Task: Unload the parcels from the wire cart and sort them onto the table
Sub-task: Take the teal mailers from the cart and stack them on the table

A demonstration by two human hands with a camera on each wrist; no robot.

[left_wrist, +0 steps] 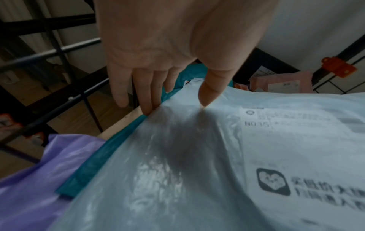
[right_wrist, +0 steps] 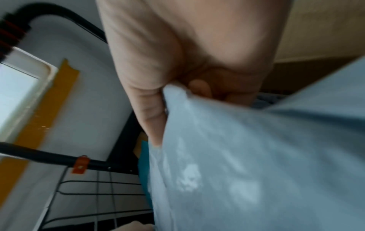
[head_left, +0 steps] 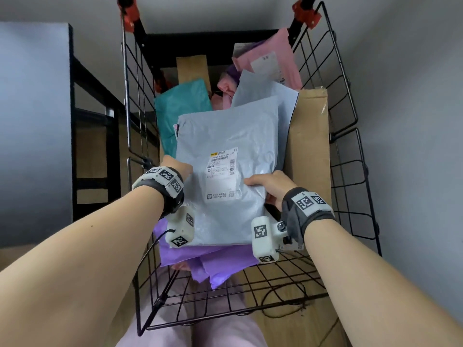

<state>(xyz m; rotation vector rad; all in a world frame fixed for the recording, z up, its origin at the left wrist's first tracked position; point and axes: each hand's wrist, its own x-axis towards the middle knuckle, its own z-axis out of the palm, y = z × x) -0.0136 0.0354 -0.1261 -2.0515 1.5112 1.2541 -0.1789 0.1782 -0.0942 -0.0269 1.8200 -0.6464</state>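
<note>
A grey poly parcel (head_left: 225,136) with a white shipping label lies tilted on top of the pile in the black wire cart (head_left: 350,171). My left hand (head_left: 186,170) pinches its left edge, thumb on top (left_wrist: 205,100) and fingers (left_wrist: 146,107) running along and under the rim. My right hand (head_left: 258,186) grips the lower right edge, thumb over the top and fingers curled beneath. The parcel's edge bunches in that grip in the right wrist view (right_wrist: 173,96). The same grey parcel fills the left wrist view (left_wrist: 197,171) and the right wrist view (right_wrist: 256,156).
Under and behind it lie a purple bag (head_left: 200,259), a teal bag (head_left: 180,108), a second grey mailer (head_left: 260,91), a pink mailer (head_left: 273,63) and a tall cardboard box (head_left: 310,146) along the right wall. A black shelf frame (head_left: 95,121) stands left of the cart.
</note>
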